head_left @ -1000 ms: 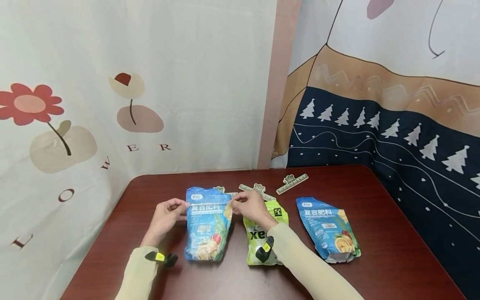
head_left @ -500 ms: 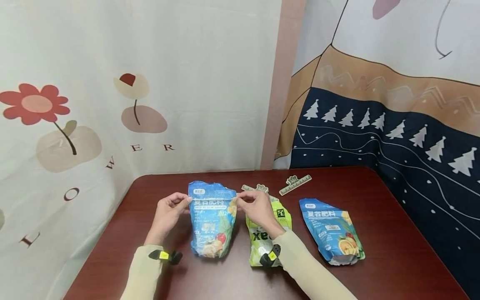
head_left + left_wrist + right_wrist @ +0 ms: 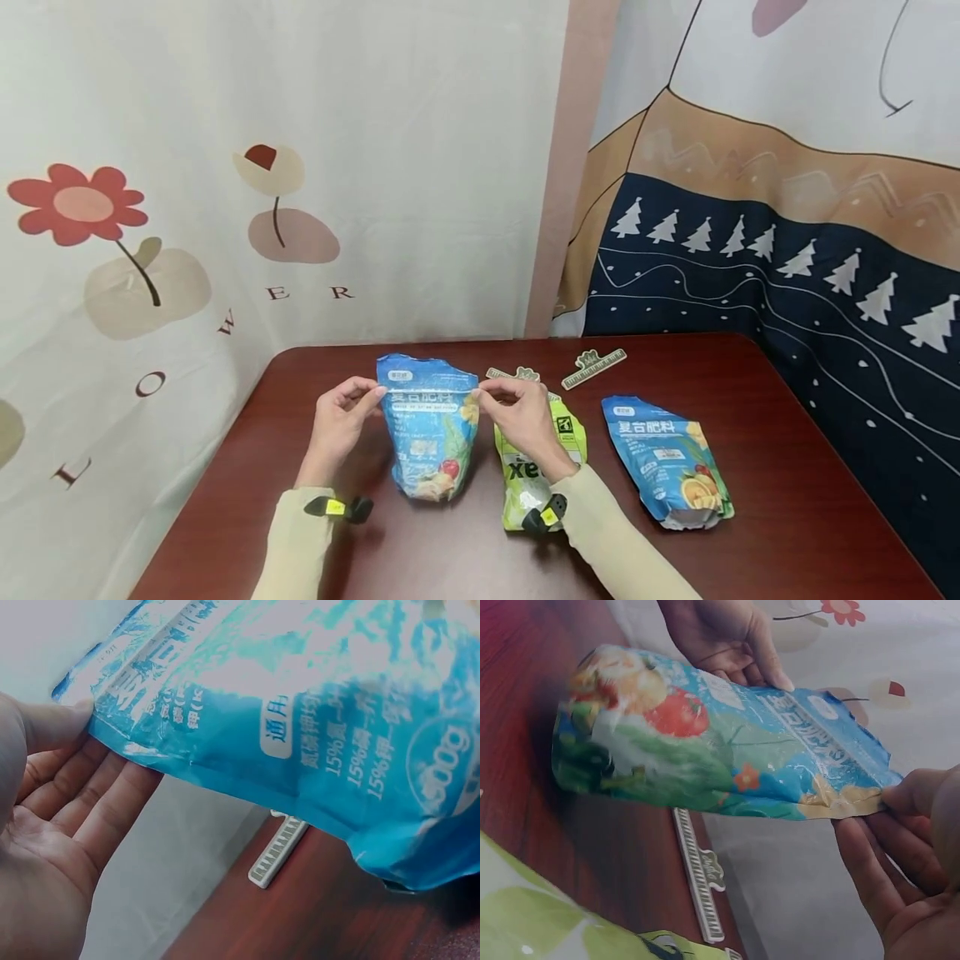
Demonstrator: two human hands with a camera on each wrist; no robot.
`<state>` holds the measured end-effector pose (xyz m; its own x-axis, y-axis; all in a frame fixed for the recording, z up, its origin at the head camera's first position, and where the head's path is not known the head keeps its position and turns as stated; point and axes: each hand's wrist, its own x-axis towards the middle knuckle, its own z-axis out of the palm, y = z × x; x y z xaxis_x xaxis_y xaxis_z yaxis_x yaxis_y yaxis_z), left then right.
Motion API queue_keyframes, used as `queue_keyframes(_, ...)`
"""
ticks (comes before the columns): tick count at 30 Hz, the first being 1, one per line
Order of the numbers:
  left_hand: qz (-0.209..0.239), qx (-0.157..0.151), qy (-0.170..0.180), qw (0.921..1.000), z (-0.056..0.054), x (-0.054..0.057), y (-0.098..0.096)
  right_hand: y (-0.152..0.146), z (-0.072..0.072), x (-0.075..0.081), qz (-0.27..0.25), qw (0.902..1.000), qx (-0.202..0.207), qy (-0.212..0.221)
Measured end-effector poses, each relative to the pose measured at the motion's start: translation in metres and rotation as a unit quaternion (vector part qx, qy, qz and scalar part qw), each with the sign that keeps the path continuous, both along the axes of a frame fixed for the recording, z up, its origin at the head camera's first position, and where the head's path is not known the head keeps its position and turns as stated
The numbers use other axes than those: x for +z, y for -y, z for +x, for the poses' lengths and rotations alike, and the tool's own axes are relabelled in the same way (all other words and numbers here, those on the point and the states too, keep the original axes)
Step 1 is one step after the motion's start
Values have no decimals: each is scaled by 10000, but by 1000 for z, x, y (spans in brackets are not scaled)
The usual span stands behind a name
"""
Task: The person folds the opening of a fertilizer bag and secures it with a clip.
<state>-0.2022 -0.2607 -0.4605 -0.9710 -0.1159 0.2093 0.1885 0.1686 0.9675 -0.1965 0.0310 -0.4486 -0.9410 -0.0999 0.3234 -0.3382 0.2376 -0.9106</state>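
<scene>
Both hands hold a blue fertilizer bag [image 3: 429, 437] upright by its side edges, just below its torn top. The left hand [image 3: 337, 425] pinches the left edge between thumb and fingers, and the right hand [image 3: 525, 423] pinches the right edge the same way. In the left wrist view, the thumb lies on the printed front of the bag [image 3: 232, 742] with the fingers behind. The right wrist view shows the bag's bottom [image 3: 577, 742] hanging tilted over the table. Beneath the right forearm lies a green bag [image 3: 517, 492], partly hidden by the wrist.
A second blue fertilizer bag [image 3: 667, 467] lies on the right of the dark red table [image 3: 787, 500]. Two ruler-like clips, a right one [image 3: 594, 368] and a left one [image 3: 517, 373] partly covered by the right hand, lie at the back. Printed curtains [image 3: 420, 167] hang behind.
The blue fertilizer bag has been raised and moved slightly right, both hands keeping their pinch on its edges. A third clip seen behind it earlier is now hidden in the head view.
</scene>
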Motion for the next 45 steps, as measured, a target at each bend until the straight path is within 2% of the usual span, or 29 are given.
queue_keyframes(5,70,-32,-254,9996,3,4,-1,-2,-1,2,-113,9988,95,-472)
queue_keyframes(11,420,-100,-487,9979,10,5,-3,-5,-1,-1,-213,9933,306,-1094)
queue_keyframes(18,754,-111,-705,9946,14,1,-5,-6,-1,-7,-253,9797,388,-1953)
queue_keyframes(23,750,-332,-886,9927,15,-2,-2,-7,-3,-10,-389,9694,599,-2348)
queue_keyframes(33,473,-718,-837,9928,15,-2,4,-13,-1,-6,-253,9672,975,-2333)
queue_keyframes(41,755,-644,-833,9916,17,-1,6,-13,-1,-6,-171,9665,1071,-2325)
queue_keyframes(45,1000,-807,-1029,9864,16,-2,6,-13,0,-6,-165,9678,1023,-2294)
